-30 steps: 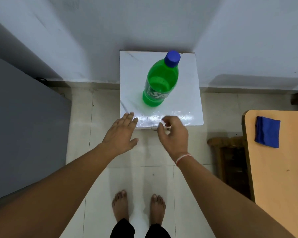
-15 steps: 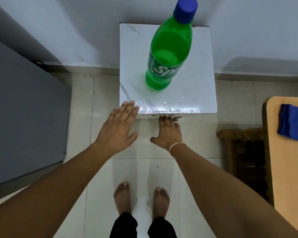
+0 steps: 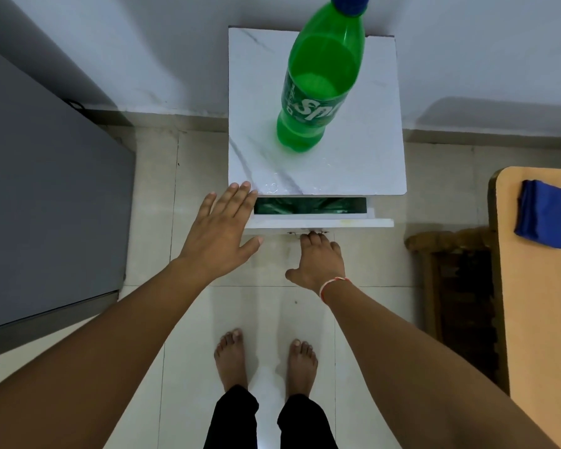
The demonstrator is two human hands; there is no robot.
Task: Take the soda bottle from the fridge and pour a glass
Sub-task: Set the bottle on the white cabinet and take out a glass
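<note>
From the head camera, the blue cap point(image 3: 350, 2) of the soda bottle point(image 3: 321, 82) is being cut off by the top edge of the frame, and the label is only partly showing its white letters. The bottle is standing upright on the white marble-patterned top point(image 3: 379, 124) of a small cabinet against the wall, toward the back right of that top. Below the top's front edge a drawer point(image 3: 318, 222) is standing slightly open; the dark gap is showing something green and glossy inside, too dim to make out. The drawer handle is being hidden under the fingers, with only small metal ends peeking out.

The right hand point(image 3: 318, 260) is gripping that handle at the drawer front, its fingers curling over and under it so the fingertips are going out of sight, thumb sticking out to the left. A thin red-and-white thread is sitting on its wrist. The left hand point(image 3: 222, 231) is lying flat and spread, fingers straight, its fingertips reaching the front left corner of the cabinet top; whether they are touching it or hovering just over it is hard to tell.

A grey appliance point(image 3: 46, 202) is filling the left side, cropped by the frame. At the right, a blue cloth point(image 3: 544, 212) is lying on a tan table point(image 3: 538, 319), also cropped. Two bare feet are standing on the pale tiled floor point(image 3: 149, 196).
</note>
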